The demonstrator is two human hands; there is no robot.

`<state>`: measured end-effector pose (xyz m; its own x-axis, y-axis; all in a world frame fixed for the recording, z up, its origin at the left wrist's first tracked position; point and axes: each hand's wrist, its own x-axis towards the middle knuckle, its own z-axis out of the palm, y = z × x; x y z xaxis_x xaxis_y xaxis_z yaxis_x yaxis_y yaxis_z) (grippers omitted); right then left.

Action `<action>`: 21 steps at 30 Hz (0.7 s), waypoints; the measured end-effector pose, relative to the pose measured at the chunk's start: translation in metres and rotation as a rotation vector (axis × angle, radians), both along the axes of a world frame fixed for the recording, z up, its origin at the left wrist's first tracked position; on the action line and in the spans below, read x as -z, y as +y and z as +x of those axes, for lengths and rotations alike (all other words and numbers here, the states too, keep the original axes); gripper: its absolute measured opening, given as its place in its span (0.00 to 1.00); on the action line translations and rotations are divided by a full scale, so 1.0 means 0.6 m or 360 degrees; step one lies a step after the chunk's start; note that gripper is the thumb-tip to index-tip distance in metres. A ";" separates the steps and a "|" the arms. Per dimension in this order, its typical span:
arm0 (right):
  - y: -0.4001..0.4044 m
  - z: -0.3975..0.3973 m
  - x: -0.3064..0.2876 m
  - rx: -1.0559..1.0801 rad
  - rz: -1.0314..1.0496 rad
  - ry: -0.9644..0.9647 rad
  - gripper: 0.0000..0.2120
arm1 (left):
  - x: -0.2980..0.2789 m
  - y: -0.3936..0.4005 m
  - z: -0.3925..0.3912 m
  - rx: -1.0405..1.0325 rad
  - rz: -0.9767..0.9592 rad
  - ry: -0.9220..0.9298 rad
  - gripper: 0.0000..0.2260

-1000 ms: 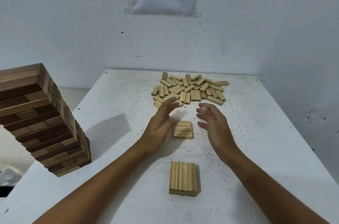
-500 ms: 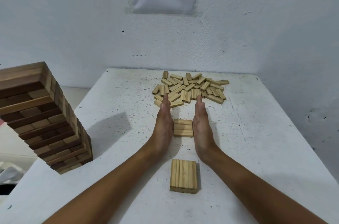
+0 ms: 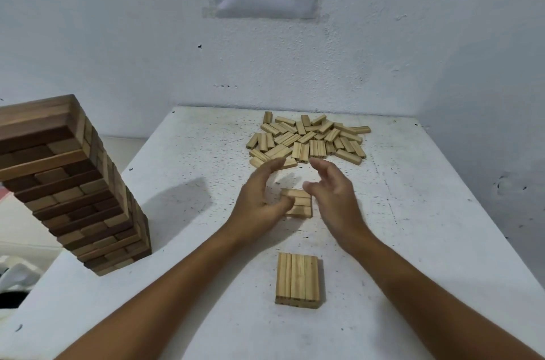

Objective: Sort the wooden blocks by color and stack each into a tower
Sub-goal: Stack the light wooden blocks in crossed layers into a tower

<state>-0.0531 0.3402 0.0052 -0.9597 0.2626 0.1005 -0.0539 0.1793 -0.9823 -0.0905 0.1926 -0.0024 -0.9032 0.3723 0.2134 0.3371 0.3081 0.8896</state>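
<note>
On the white speckled table both bare hands were gathered round a small set of three pale blocks lying side by side near the middle. The left hand curled loosely at the set's left edge, thumb tip resting on its top, the other fingers lifted and spread rather than closed on anything. The right hand hung just to the right of the set, fingers bent and apart, gripping nothing (whether it brushed the wood I could not tell). Nearer the person lay another flat set of pale blocks, three abreast, well apart from both hands. Toward the far edge sprawled a loose heap of pale blocks, unsorted. At the table's left edge stood a tall tower of darker brown blocks, layers crossed, rising well above the hands.
</note>
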 end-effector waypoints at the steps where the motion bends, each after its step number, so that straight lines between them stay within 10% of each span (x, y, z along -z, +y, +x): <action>1: 0.015 0.000 -0.001 -0.0033 0.0183 0.0004 0.22 | 0.003 -0.010 -0.007 -0.0009 -0.0166 0.0110 0.29; 6: 0.065 0.006 -0.007 -0.0352 0.0896 -0.0151 0.30 | 0.011 -0.041 -0.022 0.0086 -0.0660 0.0101 0.36; 21: 0.067 -0.004 0.012 -0.0465 0.0879 -0.0044 0.37 | 0.002 -0.037 -0.051 0.0214 -0.0486 0.0097 0.35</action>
